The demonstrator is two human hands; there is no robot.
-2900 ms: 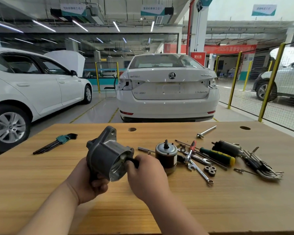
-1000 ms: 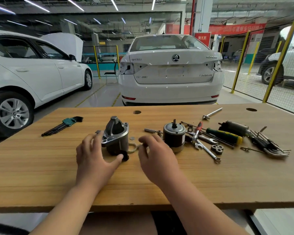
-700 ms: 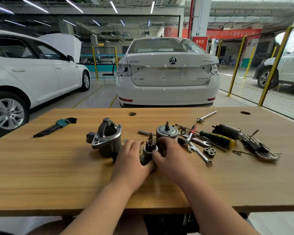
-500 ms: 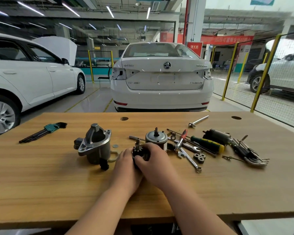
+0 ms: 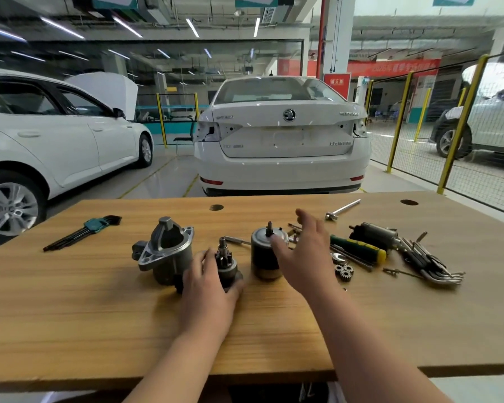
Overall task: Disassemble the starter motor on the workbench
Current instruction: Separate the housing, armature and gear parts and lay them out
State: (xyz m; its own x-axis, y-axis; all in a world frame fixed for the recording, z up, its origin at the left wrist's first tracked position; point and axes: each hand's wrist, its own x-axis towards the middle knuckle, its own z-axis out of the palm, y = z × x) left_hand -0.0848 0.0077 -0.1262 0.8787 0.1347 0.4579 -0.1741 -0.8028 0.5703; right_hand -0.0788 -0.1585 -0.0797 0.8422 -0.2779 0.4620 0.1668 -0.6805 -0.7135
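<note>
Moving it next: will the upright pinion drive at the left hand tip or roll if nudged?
The pinion drive stands tall on a small base, so likely tips. Round body would probably roll. Looks metal, probably heavy.

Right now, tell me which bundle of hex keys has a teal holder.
The black bundle lying alone at the far left; the silver bundle on the right shows no teal.

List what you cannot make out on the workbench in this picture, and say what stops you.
Head view, pinion drive: its base is covered by the left hand gripping it.
Head view, loose tools beside the motor body: mostly hidden by the right hand, itself motion-blurred.
Head view, small gears: too small to count teeth.
</note>
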